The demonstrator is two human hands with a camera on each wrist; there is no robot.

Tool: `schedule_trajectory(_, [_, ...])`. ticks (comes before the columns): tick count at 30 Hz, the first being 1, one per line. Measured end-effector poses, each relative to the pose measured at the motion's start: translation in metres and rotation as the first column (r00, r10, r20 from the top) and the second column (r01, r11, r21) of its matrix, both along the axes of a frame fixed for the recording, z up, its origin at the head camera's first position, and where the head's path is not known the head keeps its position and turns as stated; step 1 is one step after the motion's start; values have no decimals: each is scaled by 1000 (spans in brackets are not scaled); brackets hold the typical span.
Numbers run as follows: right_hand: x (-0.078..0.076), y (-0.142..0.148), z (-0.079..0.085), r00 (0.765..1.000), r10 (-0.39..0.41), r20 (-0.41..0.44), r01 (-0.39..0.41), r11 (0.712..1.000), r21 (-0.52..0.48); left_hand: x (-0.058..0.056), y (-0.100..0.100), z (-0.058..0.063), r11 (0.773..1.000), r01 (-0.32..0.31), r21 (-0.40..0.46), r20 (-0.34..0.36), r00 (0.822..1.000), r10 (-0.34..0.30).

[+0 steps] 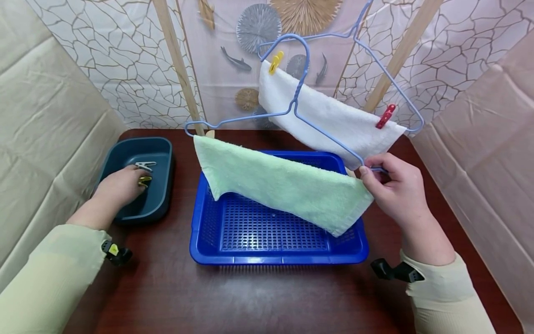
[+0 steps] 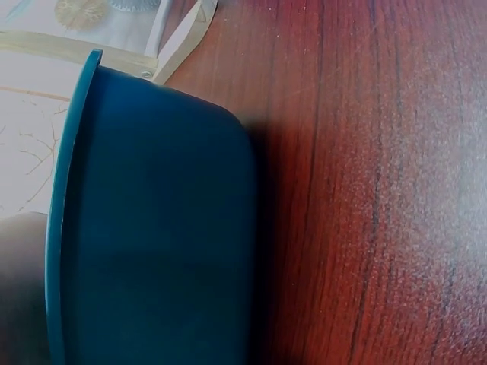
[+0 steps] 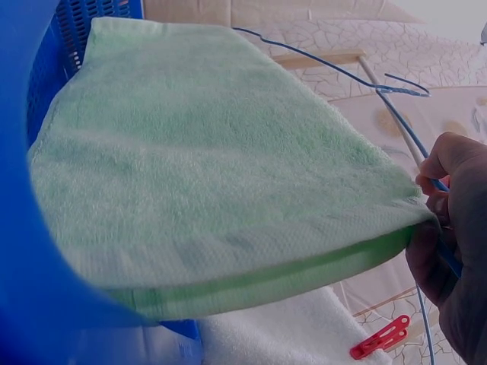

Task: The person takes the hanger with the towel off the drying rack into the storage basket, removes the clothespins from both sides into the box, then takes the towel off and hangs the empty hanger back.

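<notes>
A pale green towel [image 1: 275, 185] hangs folded over a blue wire hanger [image 1: 321, 132], above a blue basket [image 1: 279, 260]. My right hand [image 1: 396, 185] pinches the hanger's right end, at the towel's corner; in the right wrist view, thumb and fingers close on the wire there. My left hand [image 1: 121, 185] reaches into a teal bin [image 1: 164, 185] at the left. At its fingertips is a yellow clothespin [image 1: 144, 180], and a white clothespin [image 1: 145, 165] is just beyond. The fingers' undersides are hidden, so whether they grip the yellow one cannot be told.
Behind, a white towel [image 1: 308, 111] hangs on a second blue hanger [image 1: 388, 76], held by a yellow clothespin [image 1: 276, 62] and a red clothespin [image 1: 385, 116]. Wooden poles [image 1: 179, 60] stand at the back. Beige panels [image 1: 50, 116] flank the dark wooden table [image 1: 250, 301].
</notes>
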State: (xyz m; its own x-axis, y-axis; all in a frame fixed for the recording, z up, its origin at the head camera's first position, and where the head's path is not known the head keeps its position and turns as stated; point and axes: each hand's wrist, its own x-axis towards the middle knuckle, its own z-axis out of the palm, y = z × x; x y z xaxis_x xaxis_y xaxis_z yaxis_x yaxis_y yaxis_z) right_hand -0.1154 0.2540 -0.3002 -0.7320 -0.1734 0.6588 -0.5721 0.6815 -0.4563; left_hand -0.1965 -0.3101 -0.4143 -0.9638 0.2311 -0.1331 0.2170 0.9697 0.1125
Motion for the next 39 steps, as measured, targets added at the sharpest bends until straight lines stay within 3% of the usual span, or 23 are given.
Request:
schedule_trajectory(13, [-2, -1, 0, 1000, 6, -10, -6, 1000, 8, 3, -4, 7, 997, -79, 19, -3, 997, 79])
schedule_trajectory(21, [-3, -2, -2, 1000, -15, -22, 15, 1000, -14, 7, 0, 25, 992, -116, 50, -3, 993, 117])
schedule_trajectory(32, [-3, -1, 0, 1000, 6, -15, -6, 1000, -18, 16, 25, 52, 976, -108, 190, -138, 981, 136])
schedule_trajectory(36, [-2, -1, 0, 1000, 0, -13, 0, 1000, -11, 21, 45, 63, 959, -97, 266, -188, 971, 150])
schedule_trajectory(39, [-1, 0, 0, 1000, -11, -19, 11, 1000, -10, 22, 62, 69, 933, -73, 353, -236, 958, 165])
